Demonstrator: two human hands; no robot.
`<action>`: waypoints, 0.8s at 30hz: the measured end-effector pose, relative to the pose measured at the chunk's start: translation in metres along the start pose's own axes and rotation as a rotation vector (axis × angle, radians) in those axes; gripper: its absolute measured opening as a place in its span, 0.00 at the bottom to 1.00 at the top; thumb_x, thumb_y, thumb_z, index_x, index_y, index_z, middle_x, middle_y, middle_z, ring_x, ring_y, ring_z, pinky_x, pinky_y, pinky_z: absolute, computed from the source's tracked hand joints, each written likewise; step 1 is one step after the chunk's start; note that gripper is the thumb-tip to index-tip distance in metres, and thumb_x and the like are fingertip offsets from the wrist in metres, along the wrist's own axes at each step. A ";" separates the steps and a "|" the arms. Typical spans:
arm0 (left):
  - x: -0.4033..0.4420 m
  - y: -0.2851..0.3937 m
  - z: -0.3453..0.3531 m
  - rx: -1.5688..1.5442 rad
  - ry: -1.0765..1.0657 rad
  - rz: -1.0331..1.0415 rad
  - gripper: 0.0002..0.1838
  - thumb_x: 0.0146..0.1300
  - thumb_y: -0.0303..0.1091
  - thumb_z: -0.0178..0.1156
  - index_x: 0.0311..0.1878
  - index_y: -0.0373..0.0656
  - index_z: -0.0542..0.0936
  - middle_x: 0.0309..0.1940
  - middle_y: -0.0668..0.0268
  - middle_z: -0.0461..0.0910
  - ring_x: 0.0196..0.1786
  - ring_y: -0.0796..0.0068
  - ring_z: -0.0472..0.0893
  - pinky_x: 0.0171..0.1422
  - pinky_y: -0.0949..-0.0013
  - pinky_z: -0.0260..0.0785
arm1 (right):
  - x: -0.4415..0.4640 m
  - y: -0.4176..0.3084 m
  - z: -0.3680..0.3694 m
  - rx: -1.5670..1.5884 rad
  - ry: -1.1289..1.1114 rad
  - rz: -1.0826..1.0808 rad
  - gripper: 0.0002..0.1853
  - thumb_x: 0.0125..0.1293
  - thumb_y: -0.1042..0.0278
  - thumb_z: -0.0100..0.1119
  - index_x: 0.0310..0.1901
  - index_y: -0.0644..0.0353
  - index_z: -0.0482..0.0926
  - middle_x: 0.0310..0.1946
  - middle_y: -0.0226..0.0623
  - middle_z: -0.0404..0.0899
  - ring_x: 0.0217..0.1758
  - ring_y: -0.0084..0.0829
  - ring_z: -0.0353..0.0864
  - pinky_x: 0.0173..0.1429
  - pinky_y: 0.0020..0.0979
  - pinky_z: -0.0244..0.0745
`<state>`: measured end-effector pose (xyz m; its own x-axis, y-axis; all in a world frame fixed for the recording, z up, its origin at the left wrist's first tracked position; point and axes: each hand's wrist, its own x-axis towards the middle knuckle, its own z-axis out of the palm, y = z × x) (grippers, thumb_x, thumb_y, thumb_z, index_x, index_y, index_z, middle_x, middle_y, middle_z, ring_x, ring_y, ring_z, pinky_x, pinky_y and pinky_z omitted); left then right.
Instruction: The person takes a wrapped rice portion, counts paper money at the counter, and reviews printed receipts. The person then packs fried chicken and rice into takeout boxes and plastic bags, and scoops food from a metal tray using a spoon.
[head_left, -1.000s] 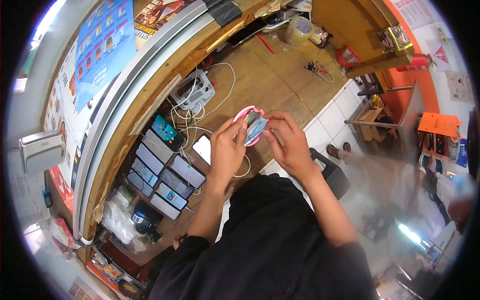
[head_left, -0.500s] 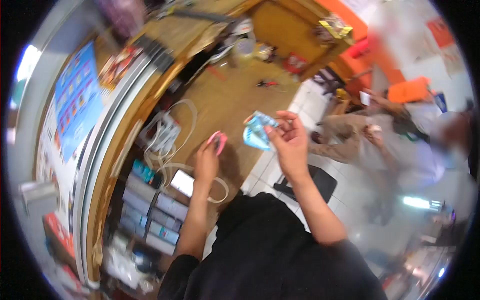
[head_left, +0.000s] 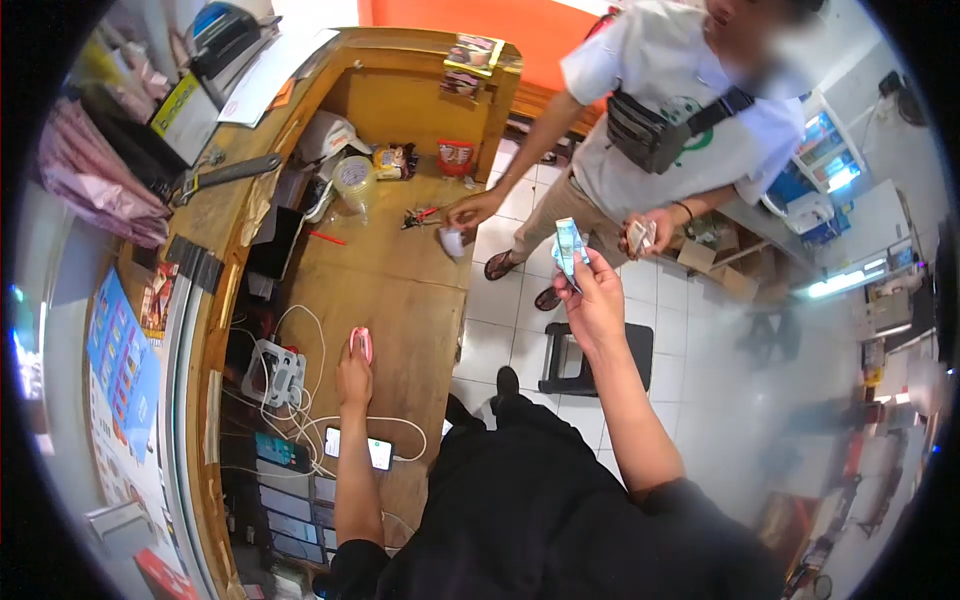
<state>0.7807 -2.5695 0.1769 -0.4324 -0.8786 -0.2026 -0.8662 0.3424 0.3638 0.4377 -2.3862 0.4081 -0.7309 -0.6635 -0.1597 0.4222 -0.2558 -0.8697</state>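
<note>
My right hand (head_left: 597, 305) is raised over the floor beside the wooden desk, its thumb and fingers pinching folded blue banknotes (head_left: 569, 245). Over the wooden desk (head_left: 400, 300), my left hand (head_left: 354, 378) is closed on a small pink object (head_left: 363, 345); its kind is unclear, since the fingers cover part of it. Whether that hand rests on the desktop I cannot tell. Below it lies a phone (head_left: 358, 449) with a lit screen, beside white cables (head_left: 318, 405).
Across the desk corner stands a person (head_left: 660, 140) with a waist bag (head_left: 648, 132), one hand near a small white item (head_left: 452, 241), the other holding folded paper-like pieces (head_left: 641, 235). Pliers (head_left: 420, 217), a plastic tub (head_left: 354, 178) and a black stool (head_left: 600, 362) are nearby.
My view has swung and steadied. The blue banknotes now stand more upright and folded narrower in my right hand. The other person now reaches an arm over the desk.
</note>
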 end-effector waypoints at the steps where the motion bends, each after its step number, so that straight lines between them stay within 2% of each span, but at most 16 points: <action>1: -0.001 -0.006 0.009 -0.129 0.130 0.129 0.23 0.78 0.34 0.52 0.73 0.43 0.74 0.62 0.46 0.80 0.60 0.40 0.81 0.62 0.48 0.75 | 0.002 0.000 -0.008 0.007 0.017 -0.014 0.10 0.78 0.67 0.62 0.55 0.61 0.79 0.39 0.33 0.86 0.34 0.24 0.85 0.36 0.24 0.79; 2: -0.003 -0.009 0.013 -0.260 0.257 0.257 0.24 0.78 0.34 0.51 0.74 0.40 0.72 0.63 0.44 0.79 0.62 0.39 0.80 0.65 0.48 0.74 | 0.004 0.000 -0.015 0.014 0.032 -0.028 0.11 0.78 0.66 0.62 0.55 0.62 0.78 0.38 0.34 0.87 0.32 0.25 0.86 0.35 0.23 0.79; 6: -0.007 -0.017 0.021 -0.307 0.288 0.267 0.22 0.78 0.37 0.53 0.71 0.41 0.75 0.64 0.44 0.77 0.62 0.39 0.79 0.64 0.47 0.75 | 0.009 0.012 -0.030 0.024 0.053 -0.020 0.15 0.77 0.68 0.63 0.59 0.64 0.74 0.38 0.35 0.86 0.31 0.24 0.82 0.35 0.25 0.75; 7: -0.006 -0.022 0.023 -0.253 0.292 0.214 0.21 0.78 0.36 0.54 0.70 0.40 0.76 0.64 0.44 0.78 0.61 0.39 0.80 0.63 0.47 0.75 | 0.009 0.009 -0.027 0.065 0.074 0.019 0.18 0.78 0.69 0.62 0.63 0.63 0.71 0.38 0.35 0.86 0.31 0.24 0.81 0.35 0.26 0.74; 9: -0.003 -0.031 0.028 -0.195 0.297 0.165 0.21 0.77 0.36 0.56 0.69 0.40 0.77 0.63 0.44 0.79 0.60 0.40 0.81 0.62 0.48 0.75 | 0.006 0.005 -0.025 0.081 0.061 0.019 0.19 0.78 0.70 0.61 0.64 0.61 0.69 0.39 0.36 0.85 0.32 0.25 0.82 0.36 0.27 0.74; 11: 0.002 -0.030 0.027 -0.339 0.436 0.079 0.18 0.75 0.33 0.59 0.63 0.38 0.80 0.56 0.45 0.83 0.57 0.40 0.82 0.60 0.48 0.75 | 0.010 0.001 -0.027 0.083 0.040 0.029 0.20 0.78 0.71 0.60 0.66 0.57 0.66 0.39 0.37 0.85 0.34 0.26 0.82 0.37 0.27 0.74; 15: 0.014 -0.039 0.034 -0.399 0.446 -0.034 0.14 0.72 0.30 0.62 0.57 0.37 0.82 0.51 0.46 0.85 0.55 0.41 0.84 0.59 0.49 0.75 | 0.019 0.001 -0.038 0.065 0.051 -0.023 0.14 0.79 0.72 0.58 0.62 0.56 0.69 0.40 0.38 0.85 0.34 0.27 0.83 0.37 0.27 0.76; 17: 0.015 -0.042 0.031 -0.494 0.484 -0.047 0.13 0.70 0.28 0.63 0.55 0.36 0.82 0.50 0.47 0.86 0.54 0.44 0.85 0.59 0.51 0.76 | 0.026 0.002 -0.050 0.051 0.022 -0.029 0.10 0.79 0.73 0.55 0.58 0.57 0.73 0.41 0.39 0.85 0.35 0.28 0.85 0.37 0.26 0.78; 18: 0.014 -0.040 0.027 -0.481 0.462 -0.043 0.13 0.70 0.26 0.62 0.55 0.36 0.82 0.49 0.47 0.87 0.53 0.47 0.87 0.57 0.53 0.77 | 0.029 0.002 -0.053 0.049 0.014 -0.040 0.10 0.79 0.74 0.54 0.58 0.57 0.74 0.41 0.38 0.85 0.36 0.28 0.85 0.38 0.26 0.79; 20: 0.019 -0.048 0.031 -0.478 0.393 -0.054 0.15 0.70 0.30 0.64 0.56 0.34 0.81 0.48 0.49 0.88 0.52 0.54 0.88 0.58 0.57 0.78 | 0.034 0.002 -0.057 0.040 0.017 -0.035 0.11 0.79 0.74 0.54 0.60 0.58 0.74 0.42 0.38 0.85 0.37 0.27 0.85 0.40 0.26 0.79; 21: 0.022 -0.053 0.033 -0.469 0.397 -0.070 0.15 0.70 0.30 0.64 0.56 0.34 0.81 0.48 0.49 0.88 0.52 0.54 0.88 0.58 0.57 0.78 | 0.038 0.002 -0.056 0.036 0.034 -0.023 0.12 0.79 0.75 0.54 0.61 0.59 0.74 0.43 0.38 0.85 0.37 0.27 0.84 0.40 0.26 0.79; 23: 0.027 -0.058 0.034 -0.667 0.385 0.040 0.17 0.69 0.29 0.66 0.58 0.32 0.80 0.49 0.50 0.88 0.52 0.59 0.88 0.58 0.61 0.79 | 0.047 0.000 -0.055 0.017 0.042 -0.024 0.14 0.78 0.76 0.55 0.62 0.61 0.73 0.43 0.39 0.84 0.38 0.27 0.84 0.41 0.26 0.78; 24: 0.029 -0.061 0.034 -0.661 0.386 0.027 0.17 0.69 0.29 0.66 0.58 0.32 0.80 0.49 0.50 0.88 0.52 0.59 0.88 0.58 0.61 0.79 | 0.053 0.003 -0.056 0.018 0.037 -0.010 0.14 0.78 0.76 0.55 0.62 0.61 0.73 0.43 0.39 0.84 0.38 0.27 0.84 0.41 0.26 0.78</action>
<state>0.8128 -2.6044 0.1181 -0.2276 -0.9684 0.1017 -0.4746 0.2015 0.8568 0.3697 -2.3828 0.3711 -0.7541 -0.6347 -0.1686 0.4241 -0.2746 -0.8630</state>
